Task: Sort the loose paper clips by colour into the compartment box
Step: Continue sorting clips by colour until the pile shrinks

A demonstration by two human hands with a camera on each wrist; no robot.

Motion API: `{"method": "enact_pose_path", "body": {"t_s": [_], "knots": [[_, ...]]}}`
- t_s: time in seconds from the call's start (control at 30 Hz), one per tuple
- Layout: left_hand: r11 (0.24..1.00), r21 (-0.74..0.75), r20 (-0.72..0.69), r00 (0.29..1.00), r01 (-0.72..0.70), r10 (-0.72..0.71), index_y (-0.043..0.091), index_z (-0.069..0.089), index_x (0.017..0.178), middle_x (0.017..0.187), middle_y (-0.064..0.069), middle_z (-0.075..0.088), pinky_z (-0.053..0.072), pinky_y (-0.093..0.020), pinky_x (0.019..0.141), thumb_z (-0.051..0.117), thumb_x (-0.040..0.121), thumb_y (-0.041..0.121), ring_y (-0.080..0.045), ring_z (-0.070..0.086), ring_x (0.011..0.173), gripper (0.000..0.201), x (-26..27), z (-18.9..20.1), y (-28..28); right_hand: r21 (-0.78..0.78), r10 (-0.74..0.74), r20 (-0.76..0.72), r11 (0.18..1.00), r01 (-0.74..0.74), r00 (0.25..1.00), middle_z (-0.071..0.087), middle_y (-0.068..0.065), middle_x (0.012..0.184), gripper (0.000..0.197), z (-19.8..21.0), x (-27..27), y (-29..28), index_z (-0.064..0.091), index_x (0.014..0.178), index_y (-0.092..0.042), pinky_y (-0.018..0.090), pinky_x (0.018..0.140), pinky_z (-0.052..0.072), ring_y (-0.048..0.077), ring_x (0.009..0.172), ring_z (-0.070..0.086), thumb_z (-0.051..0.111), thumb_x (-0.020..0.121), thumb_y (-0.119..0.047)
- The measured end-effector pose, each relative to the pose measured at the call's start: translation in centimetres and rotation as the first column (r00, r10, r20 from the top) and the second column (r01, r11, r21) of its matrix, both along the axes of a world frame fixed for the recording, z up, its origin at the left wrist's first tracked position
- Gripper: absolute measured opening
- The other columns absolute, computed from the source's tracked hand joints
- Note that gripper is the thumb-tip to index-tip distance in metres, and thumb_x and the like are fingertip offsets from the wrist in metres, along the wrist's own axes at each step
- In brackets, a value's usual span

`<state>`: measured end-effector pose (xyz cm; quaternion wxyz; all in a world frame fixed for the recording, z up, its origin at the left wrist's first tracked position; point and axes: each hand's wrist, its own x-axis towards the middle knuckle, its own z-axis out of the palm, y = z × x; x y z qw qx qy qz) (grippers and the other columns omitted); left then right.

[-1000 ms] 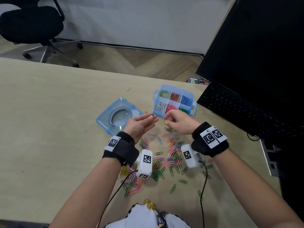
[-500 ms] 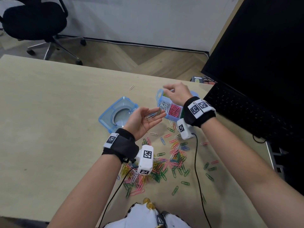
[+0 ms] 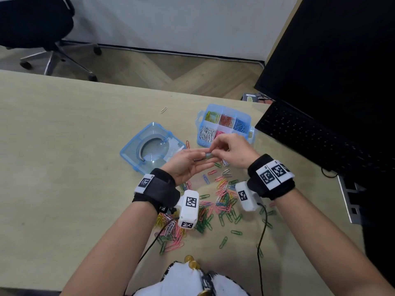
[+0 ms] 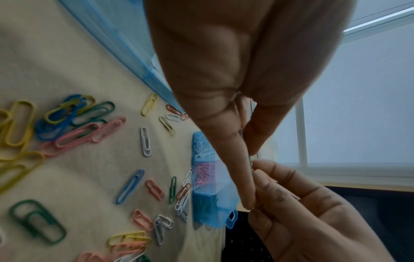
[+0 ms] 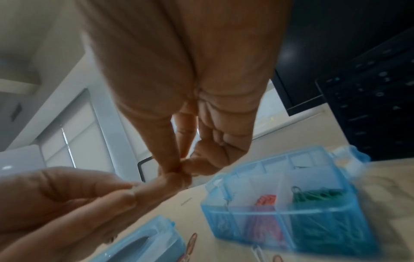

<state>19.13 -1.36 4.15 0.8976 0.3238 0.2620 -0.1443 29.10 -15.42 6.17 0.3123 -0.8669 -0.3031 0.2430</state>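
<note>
My left hand (image 3: 203, 157) is palm up in front of the blue compartment box (image 3: 225, 107) and holds a few paper clips (image 3: 208, 155) between thumb and fingers. The right hand (image 3: 211, 152) meets it from the right, and its thumb and forefinger pinch one of those clips (image 4: 251, 162) at the left fingertips. The box's cells hold yellow, red, blue, white, pink and green clips, as the right wrist view of the box (image 5: 280, 209) partly shows. A loose pile of mixed clips (image 3: 224, 199) lies on the desk under my wrists.
The box's clear blue lid (image 3: 136, 150) lies left of the hands. A black keyboard (image 3: 310, 135) and a monitor (image 3: 342, 50) stand close on the right. One stray clip (image 3: 163, 110) lies farther back. An office chair (image 3: 32, 24) stands beyond the desk.
The right hand went out over the compartment box, then came back to the left hand, where it now pinches a clip. The left hand stayed palm up with its clips.
</note>
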Motion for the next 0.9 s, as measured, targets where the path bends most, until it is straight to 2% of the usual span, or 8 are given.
{"method": "enact_pose_path", "body": {"t_s": [0.13,0.23,0.33,0.43,0.6,0.73,0.8,0.9], "knots": [[1.000,-0.020,-0.008,1.000,0.007,-0.008,-0.009,0.054,0.122,0.114,-0.025,0.065,0.056,-0.031,0.086,0.037,0.097,-0.007,-0.028,0.069,0.100,0.030,-0.2,-0.4,-0.3,0.016,-0.099,-0.053,0.995,0.100,0.994,0.065,0.002,0.083,0.010,-0.9,0.6,-1.7,0.064,0.091,-0.016,0.030,0.076,0.050,0.013,0.076,0.059,0.060,0.089,-0.007],[1.000,-0.024,-0.002,1.000,0.013,-0.013,-0.007,0.056,0.120,0.117,-0.025,0.064,0.056,-0.030,0.086,0.039,0.097,-0.007,-0.028,0.068,0.103,0.029,-0.2,-0.5,-0.3,0.060,-0.155,-0.058,0.986,0.158,0.986,0.063,0.002,0.080,0.008,-0.7,1.1,-2.6,0.068,0.093,-0.017,0.027,0.073,0.048,0.009,0.070,0.053,0.063,0.089,-0.011],[1.000,0.002,-0.006,1.000,0.009,-0.009,-0.007,0.058,0.118,0.109,-0.022,0.068,0.057,-0.028,0.084,0.040,0.097,-0.006,-0.025,0.070,0.096,0.028,0.1,-0.6,-0.4,0.102,-0.062,-0.079,0.992,0.070,0.995,0.064,0.000,0.090,0.019,-0.1,0.2,-2.7,0.074,0.097,-0.019,0.021,0.070,0.049,0.008,0.072,0.057,0.077,0.079,-0.021],[1.000,0.013,-0.011,1.000,-0.008,0.008,-0.010,0.057,0.117,0.101,-0.021,0.070,0.058,-0.027,0.078,0.039,0.097,-0.006,-0.023,0.072,0.088,0.026,0.5,-0.6,-0.5,0.072,-0.049,0.043,0.996,0.046,0.998,0.064,-0.001,0.092,0.022,-0.4,-0.7,-2.1,0.076,0.095,-0.016,0.012,0.068,0.046,0.012,0.075,0.061,0.081,0.074,-0.018],[1.000,-0.006,-0.003,1.000,0.004,-0.004,-0.008,0.055,0.120,0.099,-0.019,0.071,0.059,-0.028,0.077,0.040,0.098,-0.002,-0.024,0.072,0.086,0.027,0.6,-0.4,-0.5,0.095,-0.010,0.124,0.995,-0.001,0.992,0.061,0.006,0.090,0.009,-0.5,-1.0,-2.1,0.074,0.083,-0.010,0.024,0.070,0.048,0.015,0.069,0.057,0.079,0.075,-0.011],[0.995,-0.101,0.009,1.000,-0.001,0.001,-0.007,0.057,0.117,0.111,-0.023,0.067,0.056,-0.031,0.086,0.037,0.097,-0.001,-0.028,0.069,0.097,0.029,0.4,-0.2,-0.3,0.020,0.088,0.136,0.996,-0.091,0.987,0.055,-0.003,0.092,0.002,-0.1,-0.6,-2.4,0.066,0.085,-0.015,0.020,0.073,0.044,0.013,0.076,0.056,0.068,0.086,-0.014],[0.990,-0.141,0.015,1.000,-0.004,0.006,-0.008,0.055,0.120,0.121,-0.028,0.061,0.053,-0.035,0.091,0.035,0.095,-0.002,-0.034,0.064,0.109,0.033,0.5,-0.2,-0.3,0.044,0.019,0.116,0.999,-0.024,0.993,0.057,-0.003,0.088,0.005,-0.2,0.1,-2.7,0.060,0.087,-0.017,0.021,0.071,0.040,0.011,0.077,0.053,0.061,0.091,-0.015],[0.983,-0.178,0.004,0.999,-0.035,0.036,-0.010,0.052,0.124,0.126,-0.030,0.056,0.050,-0.038,0.094,0.032,0.091,-0.001,-0.038,0.056,0.119,0.039,0.6,-0.4,-0.2,0.061,-0.212,0.130,0.977,0.205,0.969,0.059,-0.003,0.081,0.005,-0.7,1.6,-3.6,0.060,0.089,-0.014,0.024,0.069,0.040,0.012,0.072,0.054,0.058,0.093,-0.015]]}}
